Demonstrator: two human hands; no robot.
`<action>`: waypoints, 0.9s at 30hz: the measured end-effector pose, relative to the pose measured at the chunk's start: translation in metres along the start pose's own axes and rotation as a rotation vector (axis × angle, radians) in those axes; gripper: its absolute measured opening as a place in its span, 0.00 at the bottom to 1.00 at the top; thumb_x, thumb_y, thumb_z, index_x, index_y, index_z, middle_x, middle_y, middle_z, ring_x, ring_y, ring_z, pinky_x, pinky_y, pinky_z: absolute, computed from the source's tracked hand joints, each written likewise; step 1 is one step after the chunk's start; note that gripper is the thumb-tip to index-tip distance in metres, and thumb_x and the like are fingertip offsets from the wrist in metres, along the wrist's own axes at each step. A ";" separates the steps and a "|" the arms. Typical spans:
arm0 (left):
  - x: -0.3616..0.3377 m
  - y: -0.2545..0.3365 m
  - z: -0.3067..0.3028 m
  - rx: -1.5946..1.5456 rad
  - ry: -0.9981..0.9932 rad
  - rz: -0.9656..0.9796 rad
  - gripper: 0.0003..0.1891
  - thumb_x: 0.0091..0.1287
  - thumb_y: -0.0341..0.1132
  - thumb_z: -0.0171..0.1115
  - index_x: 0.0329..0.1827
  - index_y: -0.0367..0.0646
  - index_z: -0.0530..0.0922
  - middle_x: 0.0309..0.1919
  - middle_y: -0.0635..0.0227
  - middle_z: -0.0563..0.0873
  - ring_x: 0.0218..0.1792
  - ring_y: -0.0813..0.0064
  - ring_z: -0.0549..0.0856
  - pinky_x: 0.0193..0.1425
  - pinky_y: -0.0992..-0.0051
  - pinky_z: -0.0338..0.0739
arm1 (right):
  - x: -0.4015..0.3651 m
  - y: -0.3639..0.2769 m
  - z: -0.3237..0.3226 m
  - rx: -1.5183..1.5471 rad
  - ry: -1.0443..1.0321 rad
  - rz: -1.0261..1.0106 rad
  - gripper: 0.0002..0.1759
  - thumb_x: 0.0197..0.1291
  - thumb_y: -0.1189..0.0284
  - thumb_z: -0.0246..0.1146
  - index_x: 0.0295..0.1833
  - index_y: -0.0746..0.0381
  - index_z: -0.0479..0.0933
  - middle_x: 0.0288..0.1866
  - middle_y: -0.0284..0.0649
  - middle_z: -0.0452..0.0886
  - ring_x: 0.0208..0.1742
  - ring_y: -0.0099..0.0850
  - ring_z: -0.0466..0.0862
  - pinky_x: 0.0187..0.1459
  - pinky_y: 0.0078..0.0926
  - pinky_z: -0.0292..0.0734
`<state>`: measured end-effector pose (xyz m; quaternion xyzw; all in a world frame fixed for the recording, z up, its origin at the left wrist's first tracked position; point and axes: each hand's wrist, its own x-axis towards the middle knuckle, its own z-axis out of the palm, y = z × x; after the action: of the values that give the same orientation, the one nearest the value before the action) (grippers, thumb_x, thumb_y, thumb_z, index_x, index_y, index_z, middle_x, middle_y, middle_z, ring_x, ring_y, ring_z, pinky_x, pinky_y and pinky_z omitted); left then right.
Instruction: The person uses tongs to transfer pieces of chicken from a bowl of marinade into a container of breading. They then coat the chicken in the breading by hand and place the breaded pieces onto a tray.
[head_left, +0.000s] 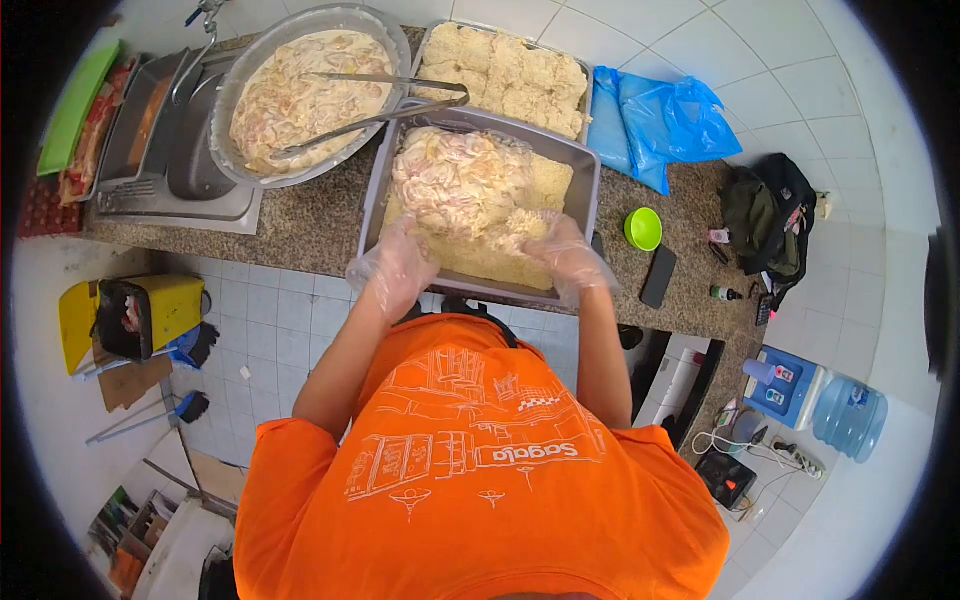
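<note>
A grey tub [594, 200] on the counter holds yellowish breading crumbs [555, 185] with a heap of pale, batter-coated raw meat [460, 175] on them, which looks like chicken. My left hand [402, 265], in a clear plastic glove, is at the tub's near left corner, its fingertips down by the crumbs and partly hidden. Inside the near right part, my gloved right hand [562, 252] has its fingers closed around a crumb-covered meat piece [522, 230]. Metal tongs [400, 78] lie across the large round basin [222, 120] of battered meat, reaching over the tub's far left corner.
Behind the tub, a tray [588, 95] holds rows of breaded pieces. Blue plastic bags [665, 120], a green bowl [643, 229], a phone [658, 276] and a backpack [775, 215] are to the right. The sink [195, 150] is left; a yellow bin [175, 312] stands below.
</note>
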<state>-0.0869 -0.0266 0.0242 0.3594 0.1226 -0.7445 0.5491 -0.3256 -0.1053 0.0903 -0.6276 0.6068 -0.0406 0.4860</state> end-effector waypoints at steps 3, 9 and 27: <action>0.000 -0.001 0.007 0.132 0.134 -0.002 0.25 0.77 0.41 0.32 0.70 0.37 0.63 0.69 0.51 0.70 0.68 0.57 0.72 0.74 0.56 0.62 | 0.012 0.013 -0.018 -0.143 -0.095 -0.163 0.31 0.51 0.74 0.69 0.61 0.72 0.73 0.48 0.49 0.84 0.49 0.37 0.83 0.55 0.29 0.75; 0.011 -0.012 0.010 0.136 0.101 -0.054 0.26 0.75 0.42 0.35 0.70 0.37 0.64 0.68 0.53 0.72 0.68 0.57 0.72 0.73 0.56 0.65 | 0.016 -0.001 -0.039 -0.221 -0.173 -0.163 0.29 0.48 0.73 0.70 0.59 0.68 0.75 0.45 0.49 0.84 0.49 0.39 0.83 0.55 0.31 0.76; 0.068 -0.041 -0.026 -0.054 0.093 -0.096 0.23 0.72 0.38 0.40 0.65 0.33 0.69 0.62 0.49 0.77 0.62 0.50 0.78 0.71 0.48 0.69 | 0.141 0.143 0.007 -0.512 -0.208 -0.207 0.24 0.46 0.66 0.70 0.52 0.63 0.83 0.51 0.54 0.84 0.54 0.47 0.83 0.50 0.38 0.78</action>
<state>-0.1229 -0.0461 -0.0487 0.3724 0.1854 -0.7488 0.5160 -0.3873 -0.1842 -0.0837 -0.7891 0.4772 0.1288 0.3647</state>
